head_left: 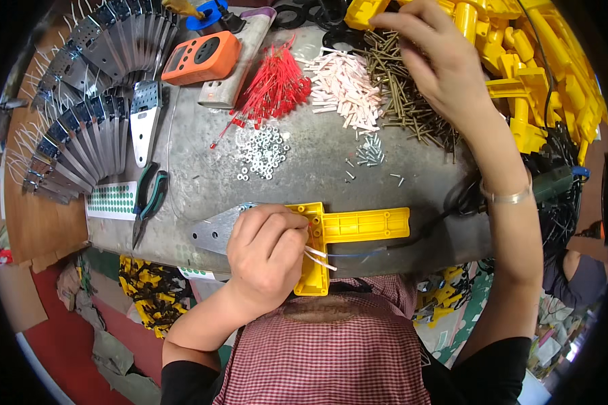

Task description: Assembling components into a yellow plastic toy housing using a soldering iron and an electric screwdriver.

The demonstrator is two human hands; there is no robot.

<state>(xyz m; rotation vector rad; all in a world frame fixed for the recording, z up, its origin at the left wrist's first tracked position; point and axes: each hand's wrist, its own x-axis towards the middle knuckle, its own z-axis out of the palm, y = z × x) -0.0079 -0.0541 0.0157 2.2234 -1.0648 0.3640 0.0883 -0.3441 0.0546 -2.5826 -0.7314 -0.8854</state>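
Note:
My left hand is curled over the inner end of a yellow T-shaped plastic housing half, near the table's front edge. A pointed grey metal plate sticks out to the left from under that hand. White and blue wires run out to the right beneath the fingers; the joint between plate and housing is hidden. My right hand is stretched to the far right, above a heap of long brass-coloured screws. Its fingers are apart, the fingertips close to a yellow plastic part.
Red-wired components, pinkish-white sleeves, nuts and small screws lie in piles. An orange meter, pliers and fanned metal plates stand left. Yellow housings fill the far right.

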